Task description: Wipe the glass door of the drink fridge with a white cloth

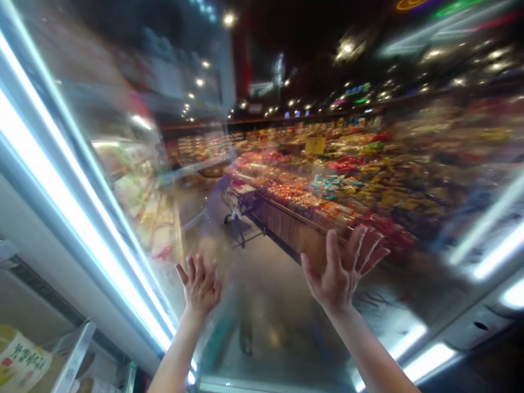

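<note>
My left hand (201, 288) is raised at lower centre with its fingers spread and nothing in it. To the right, my right hand (338, 275) is also up, fingers wide apart, holding nothing. Both hands are before what looks like a glass pane (278, 333), with faint reflections across it. Whether the palms touch the glass, I cannot tell. Beyond it stands a shopping cart (241, 199), partly blurred by reflection, beside a long display counter (286, 221).
Heaps of wrapped goods (347, 180) fill the counter, with a yellow sign (315, 145) among them. A bright light strip (77, 196) slants along the left, above a package (24, 357) on a shelf. More lights (429, 363) shine at lower right. Much is motion-blurred.
</note>
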Demonstrator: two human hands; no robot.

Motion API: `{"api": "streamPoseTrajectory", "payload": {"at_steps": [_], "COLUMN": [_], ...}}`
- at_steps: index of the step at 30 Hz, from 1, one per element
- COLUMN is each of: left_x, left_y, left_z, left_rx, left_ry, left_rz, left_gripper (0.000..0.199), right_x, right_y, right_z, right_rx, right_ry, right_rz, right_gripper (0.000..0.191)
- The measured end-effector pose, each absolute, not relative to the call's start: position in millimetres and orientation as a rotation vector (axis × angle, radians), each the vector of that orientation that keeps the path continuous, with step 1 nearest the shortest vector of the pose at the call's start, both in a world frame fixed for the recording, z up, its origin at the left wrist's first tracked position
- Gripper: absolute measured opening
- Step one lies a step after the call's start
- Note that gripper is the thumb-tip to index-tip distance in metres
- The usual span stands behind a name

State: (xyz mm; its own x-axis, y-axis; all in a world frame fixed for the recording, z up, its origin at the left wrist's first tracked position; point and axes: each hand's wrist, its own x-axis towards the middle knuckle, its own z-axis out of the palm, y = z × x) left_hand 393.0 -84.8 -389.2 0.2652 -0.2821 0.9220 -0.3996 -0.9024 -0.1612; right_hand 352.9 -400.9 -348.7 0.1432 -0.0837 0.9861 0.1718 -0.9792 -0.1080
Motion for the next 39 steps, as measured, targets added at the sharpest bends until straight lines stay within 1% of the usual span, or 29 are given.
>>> {"api": "streamPoseTrajectory", "payload": {"at_steps": [4, 8, 10, 15, 17, 21, 24, 27, 29, 32, 33, 35, 38, 39], "left_x": [406.5, 401.4, 401.9, 416.2, 413.6, 403.3, 412.1, 422.8, 419.5, 405.5, 402.9, 404.7, 414.4, 415.5], "left_y": [-53.1, -44.0, -37.2, -5.2, -0.2, 5.3, 21.0, 26.1, 13.1, -14.5, -20.1, -22.1, -18.4, -21.6], "left_z": [-375.8, -396.2, -397.1, -357.9, -362.8, -389.1, -366.2, -338.1, -345.0, -374.0, -376.3, -359.4, -307.8, -297.0], "left_rx": [2.357, 2.300, 2.297, 2.277, 2.267, 2.273, 2.288, 2.242, 2.196, 2.196, 2.210, 2.220, 2.188, 2.172], "left_ry": [-0.479, -0.453, -0.486, -0.383, -0.357, -0.403, -0.451, -0.442, -0.437, -0.496, -0.525, -0.549, -0.427, -0.375], "left_rz": [1.704, 1.719, 1.723, 1.734, 1.747, 1.774, 1.761, 1.787, 1.823, 1.849, 1.849, 1.857, 1.867, 1.867], "left_gripper": [0.085, 0.084, 0.085, 0.078, 0.078, 0.083, 0.079, 0.073, 0.073, 0.078, 0.079, 0.081, 0.076, 0.075], "right_x": [357.2, 362.3, 364.9, 368.8, 369.4, 369.6, 370.0, 370.9, 371.1, 370.0, 369.4, 368.3, 368.0, 368.3], "right_y": [-389.8, -360.8, -345.3, -330.1, -331.1, -332.9, -332.4, -331.6, -331.1, -330.2, -330.1, -330.0, -330.1, -330.0], "right_z": [-350.9, -363.8, -370.7, -376.1, -375.5, -376.6, -377.9, -378.1, -377.9, -377.6, -377.5, -377.5, -377.8, -378.1], "right_rx": [-2.187, -2.294, -2.350, -2.280, -2.254, -2.245, -2.256, -2.237, -2.223, -2.237, -2.238, -2.236, -2.232, -2.229], "right_ry": [-0.014, -0.063, -0.126, -0.161, -0.177, -0.186, -0.173, -0.174, -0.174, -0.186, -0.193, -0.204, -0.212, -0.217], "right_rz": [-1.925, -1.931, -1.942, -2.018, -2.036, -2.045, -2.039, -2.073, -2.091, -2.051, -2.040, -2.031, -2.028, -2.026], "right_gripper": [0.090, 0.095, 0.095, 0.095, 0.096, 0.096, 0.095, 0.087, 0.083, 0.081, 0.081, 0.081, 0.082, 0.082]}}
